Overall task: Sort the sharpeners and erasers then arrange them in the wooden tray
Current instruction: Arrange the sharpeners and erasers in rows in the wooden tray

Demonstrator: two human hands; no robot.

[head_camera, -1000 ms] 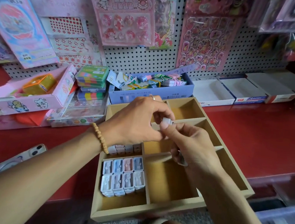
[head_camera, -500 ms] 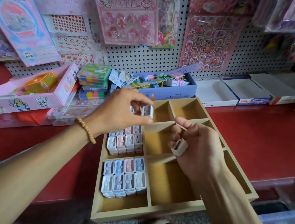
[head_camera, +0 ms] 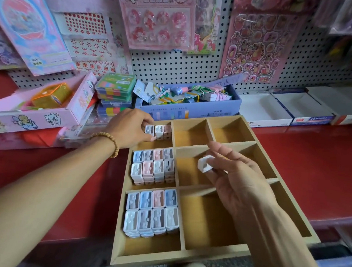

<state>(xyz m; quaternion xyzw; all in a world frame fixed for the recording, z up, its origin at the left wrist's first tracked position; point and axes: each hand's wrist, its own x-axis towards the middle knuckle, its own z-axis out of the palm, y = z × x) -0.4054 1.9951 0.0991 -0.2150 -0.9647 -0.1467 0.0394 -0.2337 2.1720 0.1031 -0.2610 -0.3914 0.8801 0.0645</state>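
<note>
A wooden tray (head_camera: 184,255) with several compartments lies on the red counter. Its left column holds pastel sharpeners: a full block in the near compartment (head_camera: 153,211), another in the middle one (head_camera: 153,166), and three standing in the far one (head_camera: 160,131). My left hand (head_camera: 129,129) reaches into that far compartment and pinches the leftmost sharpener (head_camera: 149,129) between thumb and fingers. My right hand (head_camera: 230,175) hovers over the tray's middle, palm up, pinching a white sharpener (head_camera: 204,166) at the fingertips.
Behind the tray stand a blue box (head_camera: 190,105) of tangled stationery, stacked colourful cases (head_camera: 115,90), a pink carton (head_camera: 33,109) with an orange item, and open white boxes (head_camera: 286,109) at right. A pegboard with sticker packs rises behind. The tray overhangs the counter's front edge.
My left hand took a sharpener away from my right hand and moved it forward and down into the far left compartment. My right hand stayed over the tray centre holding the other sharpener.
</note>
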